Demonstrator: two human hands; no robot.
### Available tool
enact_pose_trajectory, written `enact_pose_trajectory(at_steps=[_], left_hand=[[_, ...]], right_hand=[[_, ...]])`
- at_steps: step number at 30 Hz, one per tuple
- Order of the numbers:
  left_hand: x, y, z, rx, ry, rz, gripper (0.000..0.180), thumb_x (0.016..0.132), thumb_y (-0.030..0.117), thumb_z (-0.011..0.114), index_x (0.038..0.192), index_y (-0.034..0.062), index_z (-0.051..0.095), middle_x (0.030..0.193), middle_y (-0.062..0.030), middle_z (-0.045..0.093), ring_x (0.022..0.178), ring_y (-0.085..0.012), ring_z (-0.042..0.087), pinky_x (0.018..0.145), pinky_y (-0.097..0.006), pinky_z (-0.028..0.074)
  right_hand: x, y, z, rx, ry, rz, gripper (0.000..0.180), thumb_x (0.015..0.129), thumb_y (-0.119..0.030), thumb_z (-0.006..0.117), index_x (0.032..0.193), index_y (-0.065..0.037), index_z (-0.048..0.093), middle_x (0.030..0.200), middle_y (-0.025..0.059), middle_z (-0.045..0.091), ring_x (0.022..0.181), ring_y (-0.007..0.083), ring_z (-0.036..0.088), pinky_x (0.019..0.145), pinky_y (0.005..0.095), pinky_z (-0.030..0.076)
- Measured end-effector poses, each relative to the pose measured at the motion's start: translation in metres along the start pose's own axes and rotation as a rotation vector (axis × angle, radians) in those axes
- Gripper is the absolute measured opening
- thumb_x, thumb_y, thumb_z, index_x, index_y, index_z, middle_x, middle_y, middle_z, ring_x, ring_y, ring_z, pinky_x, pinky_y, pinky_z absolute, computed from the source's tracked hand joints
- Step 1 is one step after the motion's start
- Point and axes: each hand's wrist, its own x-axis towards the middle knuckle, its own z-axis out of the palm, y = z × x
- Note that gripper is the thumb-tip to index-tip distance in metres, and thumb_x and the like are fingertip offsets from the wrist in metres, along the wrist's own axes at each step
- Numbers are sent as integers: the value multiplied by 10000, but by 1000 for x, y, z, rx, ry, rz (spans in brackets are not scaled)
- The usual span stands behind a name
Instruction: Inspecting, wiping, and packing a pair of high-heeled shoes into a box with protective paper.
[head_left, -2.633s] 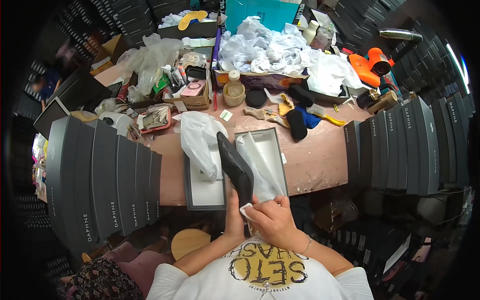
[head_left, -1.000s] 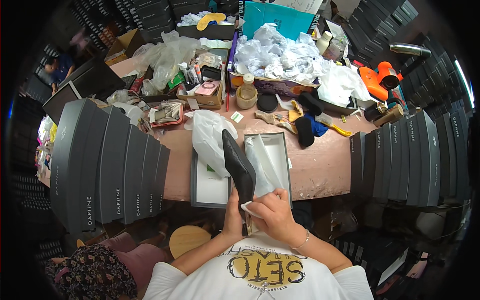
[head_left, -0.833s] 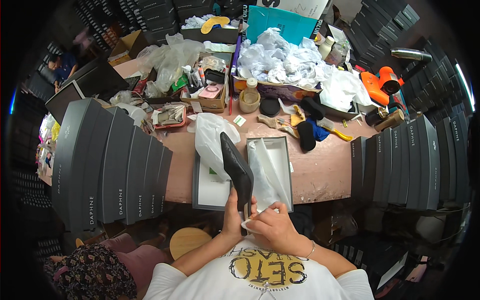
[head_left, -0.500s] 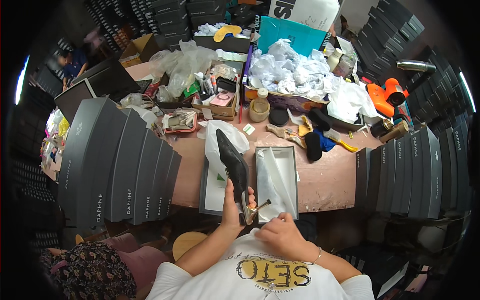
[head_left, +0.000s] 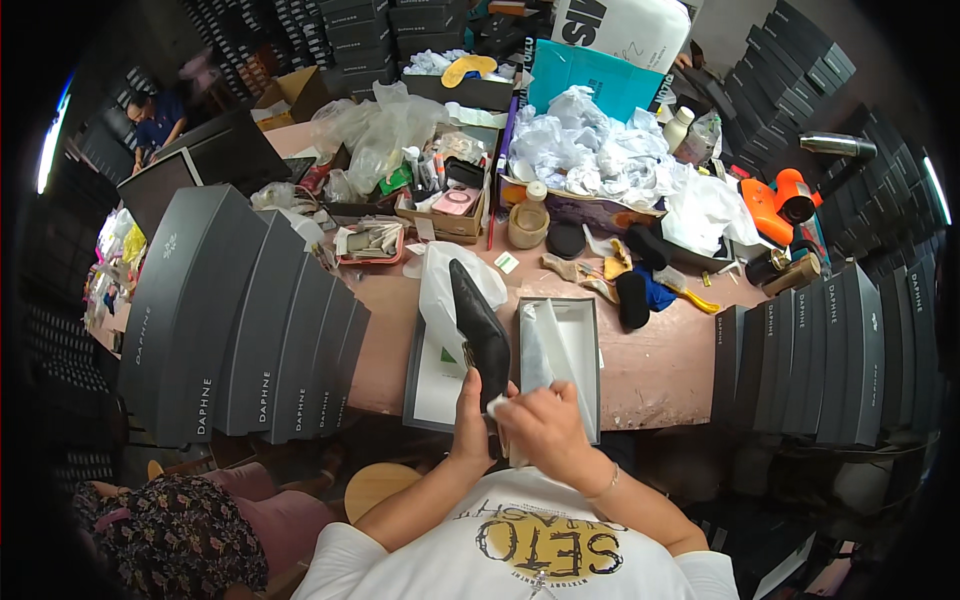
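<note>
The left hand [head_left: 470,415] is clamped on 1 black shoe [head_left: 481,330] above the open shoebox [head_left: 580,345], while the right hand [head_left: 535,425] pinches white tissue paper [head_left: 532,352].

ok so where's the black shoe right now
In the head view the black shoe stands near the table's front edge, held upright from below by the left hand, between the box lid on its left and the open shoebox on its right.

Cluttered pink table [head_left: 660,375] with open shoebox [head_left: 575,340]

Black pointed shoe [head_left: 482,330], upright, held.
</note>
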Motion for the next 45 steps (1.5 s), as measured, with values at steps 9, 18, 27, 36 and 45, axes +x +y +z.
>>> enact_pose_trajectory(at_steps=[9, 18, 27, 36, 45], left_hand=[[-7, 7, 24, -78, 138, -5, 662, 860, 718, 387, 882, 79, 561, 634, 3, 544, 557, -123, 540, 533, -247, 459], [-2, -1, 11, 31, -43, 73, 636, 873, 704, 376, 890, 99, 570, 772, -19, 588, 725, -131, 599, 668, -280, 495], [4, 6, 18, -75, 7, 2, 618, 926, 633, 362, 886, 51, 566, 703, -20, 581, 613, -110, 572, 554, -248, 488], [41, 28, -13, -57, -148, 66, 488, 846, 530, 637, 939, 64, 527, 696, -25, 542, 590, -110, 550, 531, -221, 474], [31, 50, -3, -548, -213, -179, 430, 859, 409, 608, 988, 10, 513, 767, -75, 535, 690, -146, 541, 639, -248, 483]], right_hand=[[8, 4, -5, 23, 26, 43, 220, 703, -60, 724, 883, -142, 627, 704, -19, 512, 632, 158, 506, 693, 328, 332], [3, 8, -3, 17, -5, 63, 184, 726, -66, 710, 873, -129, 619, 716, 8, 500, 673, 173, 508, 695, 334, 328], [10, 8, 3, -9, -15, 81, 170, 722, -76, 696, 846, -143, 602, 712, -20, 523, 655, 158, 515, 685, 338, 328], [-15, -1, -22, 210, -113, 273, 258, 720, -60, 714, 962, -112, 640, 792, 37, 588, 717, 233, 591, 665, 356, 396], [-44, 10, 11, 252, 1, 184, 414, 756, 3, 671, 1157, -90, 628, 811, 82, 596, 700, 234, 610, 577, 315, 491]])
